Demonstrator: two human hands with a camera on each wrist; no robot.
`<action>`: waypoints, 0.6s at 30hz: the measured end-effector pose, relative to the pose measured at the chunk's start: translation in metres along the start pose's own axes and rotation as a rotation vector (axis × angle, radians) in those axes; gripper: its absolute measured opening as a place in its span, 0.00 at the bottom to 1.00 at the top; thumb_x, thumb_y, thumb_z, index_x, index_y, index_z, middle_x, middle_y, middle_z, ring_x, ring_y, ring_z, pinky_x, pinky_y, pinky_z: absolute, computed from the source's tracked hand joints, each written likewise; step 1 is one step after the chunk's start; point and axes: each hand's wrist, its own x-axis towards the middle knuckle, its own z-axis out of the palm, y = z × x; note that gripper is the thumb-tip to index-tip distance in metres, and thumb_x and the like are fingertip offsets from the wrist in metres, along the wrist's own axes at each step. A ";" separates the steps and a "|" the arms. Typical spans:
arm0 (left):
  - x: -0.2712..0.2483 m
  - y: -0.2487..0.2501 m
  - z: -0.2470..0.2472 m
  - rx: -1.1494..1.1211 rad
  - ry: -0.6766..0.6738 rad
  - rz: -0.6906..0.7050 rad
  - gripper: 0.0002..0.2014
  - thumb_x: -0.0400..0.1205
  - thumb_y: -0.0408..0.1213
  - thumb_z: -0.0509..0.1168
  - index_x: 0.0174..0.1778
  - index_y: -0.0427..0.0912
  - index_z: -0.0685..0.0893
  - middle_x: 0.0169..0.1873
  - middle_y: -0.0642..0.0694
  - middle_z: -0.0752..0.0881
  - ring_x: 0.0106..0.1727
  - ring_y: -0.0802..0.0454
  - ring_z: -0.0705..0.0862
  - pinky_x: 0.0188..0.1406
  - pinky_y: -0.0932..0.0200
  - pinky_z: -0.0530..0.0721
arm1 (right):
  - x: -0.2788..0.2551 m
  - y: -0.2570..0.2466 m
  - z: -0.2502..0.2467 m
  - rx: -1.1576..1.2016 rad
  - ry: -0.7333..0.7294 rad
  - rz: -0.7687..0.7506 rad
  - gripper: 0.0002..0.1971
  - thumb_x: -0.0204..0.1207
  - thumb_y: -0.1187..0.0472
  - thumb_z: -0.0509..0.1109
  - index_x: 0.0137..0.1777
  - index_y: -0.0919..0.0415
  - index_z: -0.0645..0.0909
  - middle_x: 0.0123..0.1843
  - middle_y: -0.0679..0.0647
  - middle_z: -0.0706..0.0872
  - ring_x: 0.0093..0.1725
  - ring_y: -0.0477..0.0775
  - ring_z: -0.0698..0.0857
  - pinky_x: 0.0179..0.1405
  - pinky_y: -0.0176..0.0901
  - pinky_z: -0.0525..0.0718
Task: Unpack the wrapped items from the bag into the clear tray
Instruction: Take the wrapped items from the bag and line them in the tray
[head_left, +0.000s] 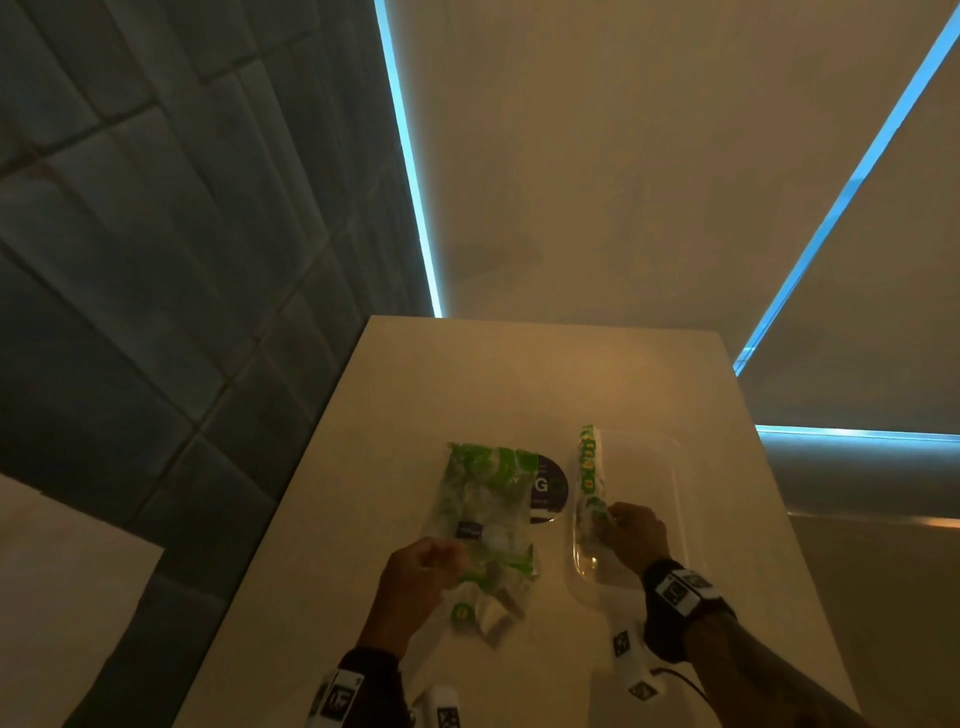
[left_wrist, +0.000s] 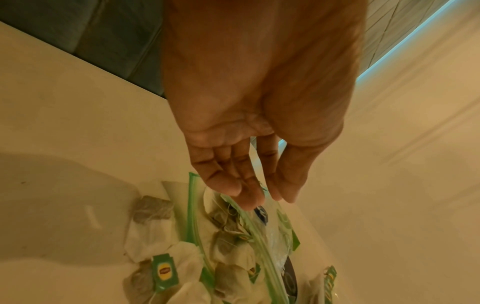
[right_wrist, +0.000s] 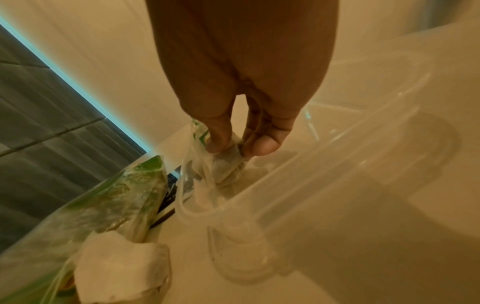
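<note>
Cream-coloured tabletop (head_left: 519, 374), dim warm light. Clear zip-top plastic bag with green seal strip (head_left: 485, 499) lies flat left of centre, mouth toward the person, packed with green-and-white wrapped tea bags; a few loose white tea bags with green tags (left_wrist: 166, 271) have spilled from the mouth onto the table beside it. Left hand (head_left: 415, 577) sits at the bag's near end: in the left wrist view the fingers (left_wrist: 231, 185) are nearly straight, pointing down, tips touching the top film of the bag next to the green seal; whether thumb and fingers actually pinch the film I cannot tell. Clear rectangular plastic tray with rounded corners (head_left: 675, 467) stands just right of the bag, apart from it, a round dark sticker (head_left: 548, 486) on the table between them. Right hand (head_left: 631, 535) is over the tray's near-left part, thumb and fingertips (right_wrist: 262, 146) clamped on the lower end of a long strip of green-and-white wrapped tea bags (head_left: 589, 473); the strip runs away from the hand along the tray's left wall, far end above the rim. Right wrist view shows the gripped end low inside the tray, whether touching the floor unclear. Hands apart, each with a black wrist strap with white marker tags (head_left: 675, 592).
</note>
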 end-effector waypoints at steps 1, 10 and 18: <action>0.000 -0.001 0.000 0.001 -0.006 -0.004 0.02 0.77 0.37 0.73 0.42 0.43 0.89 0.32 0.48 0.88 0.30 0.57 0.83 0.25 0.63 0.76 | 0.000 0.000 0.002 -0.001 0.017 0.001 0.10 0.77 0.58 0.73 0.55 0.61 0.87 0.52 0.57 0.89 0.45 0.52 0.84 0.46 0.40 0.78; 0.005 -0.018 0.008 0.172 -0.156 -0.200 0.05 0.76 0.34 0.70 0.37 0.48 0.88 0.32 0.47 0.86 0.32 0.52 0.82 0.27 0.62 0.77 | -0.006 -0.008 0.010 0.050 0.166 0.108 0.20 0.70 0.56 0.80 0.56 0.64 0.79 0.53 0.58 0.84 0.45 0.52 0.79 0.40 0.41 0.75; 0.002 -0.037 0.023 0.351 -0.162 -0.283 0.06 0.67 0.41 0.71 0.31 0.46 0.80 0.39 0.41 0.87 0.41 0.47 0.84 0.41 0.55 0.81 | -0.006 -0.012 0.011 -0.007 0.135 0.080 0.18 0.71 0.54 0.79 0.55 0.65 0.83 0.52 0.58 0.88 0.41 0.50 0.78 0.28 0.31 0.68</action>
